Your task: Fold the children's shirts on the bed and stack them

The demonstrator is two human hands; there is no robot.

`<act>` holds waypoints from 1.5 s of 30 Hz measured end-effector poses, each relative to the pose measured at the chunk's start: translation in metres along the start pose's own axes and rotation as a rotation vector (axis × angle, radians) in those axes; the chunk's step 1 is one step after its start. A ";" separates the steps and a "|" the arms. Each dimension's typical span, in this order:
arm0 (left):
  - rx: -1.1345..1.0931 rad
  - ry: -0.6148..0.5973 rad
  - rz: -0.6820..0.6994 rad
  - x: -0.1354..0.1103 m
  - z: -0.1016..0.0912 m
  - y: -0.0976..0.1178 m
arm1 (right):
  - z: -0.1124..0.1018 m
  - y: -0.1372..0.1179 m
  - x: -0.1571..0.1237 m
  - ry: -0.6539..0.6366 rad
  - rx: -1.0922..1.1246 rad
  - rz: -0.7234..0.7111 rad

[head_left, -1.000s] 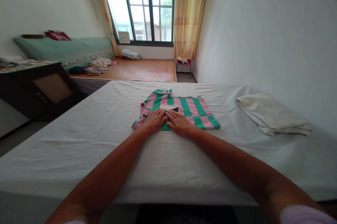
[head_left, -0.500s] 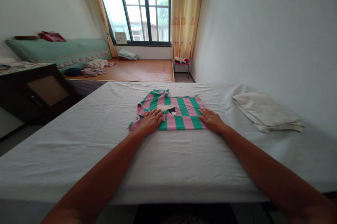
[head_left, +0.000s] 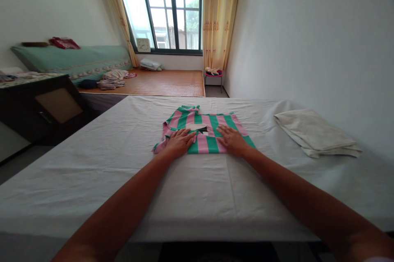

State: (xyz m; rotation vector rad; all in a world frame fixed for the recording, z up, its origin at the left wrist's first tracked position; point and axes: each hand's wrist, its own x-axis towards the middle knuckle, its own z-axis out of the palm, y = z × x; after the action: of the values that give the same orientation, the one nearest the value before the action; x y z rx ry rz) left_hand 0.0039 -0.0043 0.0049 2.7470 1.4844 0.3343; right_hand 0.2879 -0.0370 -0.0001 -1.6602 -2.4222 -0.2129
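A pink and green striped shirt [head_left: 212, 121] lies flat on the white-sheeted table [head_left: 197, 196], its near side folded over toward the middle. A pale patch with a dark shape shows near its centre. My left hand [head_left: 181, 143] rests open on the near left part of the shirt, by the sleeve, fingers stretched forward. Farther right, my right hand [head_left: 232, 141] lies flat on the folded near part, fingers spread. Both palms press on the fabric and hide what is under them.
A folded beige cloth [head_left: 317, 132] lies on the table's right side, near the wall. Beyond the table stands a bed [head_left: 166, 81] with clothes [head_left: 112, 84] on it. To the left is a dark cabinet [head_left: 58, 102]; a small stool [head_left: 213, 74] stands under the curtain.
My right hand has slid left along the shirt from its right edge toward the middle. My left hand stays at nearly the same spot. The view has shifted slightly.
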 end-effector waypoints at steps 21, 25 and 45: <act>-0.019 -0.030 0.021 -0.005 -0.004 -0.001 | 0.020 0.113 -0.005 -0.032 -0.063 0.501; -0.025 -0.025 0.027 -0.005 -0.006 0.000 | 0.007 0.064 0.009 0.127 -0.056 0.309; -0.059 -0.001 0.044 -0.007 -0.009 -0.004 | 0.019 0.094 0.003 -0.028 -0.015 0.376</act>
State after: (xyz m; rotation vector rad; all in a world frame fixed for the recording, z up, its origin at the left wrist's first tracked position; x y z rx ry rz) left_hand -0.0044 -0.0088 0.0125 2.7375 1.3917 0.3701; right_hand 0.3728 0.0036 -0.0168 -2.0938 -2.0759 -0.1505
